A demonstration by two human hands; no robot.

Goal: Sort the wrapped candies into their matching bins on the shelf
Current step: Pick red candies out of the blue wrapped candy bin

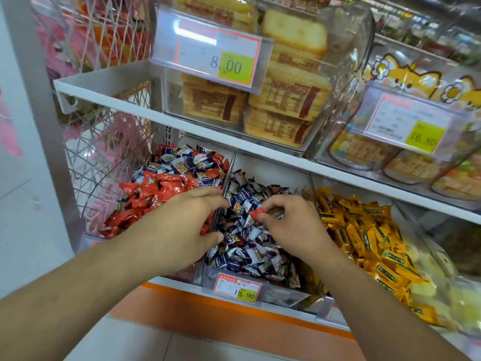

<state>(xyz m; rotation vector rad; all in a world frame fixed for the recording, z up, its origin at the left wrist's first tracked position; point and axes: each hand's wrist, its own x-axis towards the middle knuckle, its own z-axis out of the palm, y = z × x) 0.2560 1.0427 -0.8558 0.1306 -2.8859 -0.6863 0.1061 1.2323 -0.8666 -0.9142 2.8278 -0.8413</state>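
Nearest me, my two bare forearms reach up from the bottom of the head view toward the lower shelf. Just past them runs the orange front strip of the shelf base point(208, 306), and on it the red-bordered price tag reading 19.90 point(237, 287), clipped to the front of the clear plastic middle bin point(281, 291).

My left hand point(182, 230) lies across the clear divider between the left bin and the middle bin, fingers spread and loosely bent over the candies; I cannot tell whether it grasps anything. My right hand point(289, 225) hovers over the middle bin and pinches a small red wrapped candy point(256, 213) between thumb and fingertips, just above the heap of dark blue and white wrapped candies point(250, 246) that fills that bin.

To the left, the left bin holds a pile of red wrapped candies point(145, 199), with blue and white ones mixed in toward its back. To the right, a third bin is full of yellow-orange wrapped candies point(369, 238).

Farther up, the white metal shelf point(109, 100) carries a clear plastic box of stacked tan cake packets point(286, 100) with an 8.00 price tag point(226, 63), and beside it a clear tub with a cartoon cat sticker point(406, 74) and a 16.80 tag point(421, 136). A white wire basket point(104, 142) stands at the far left.
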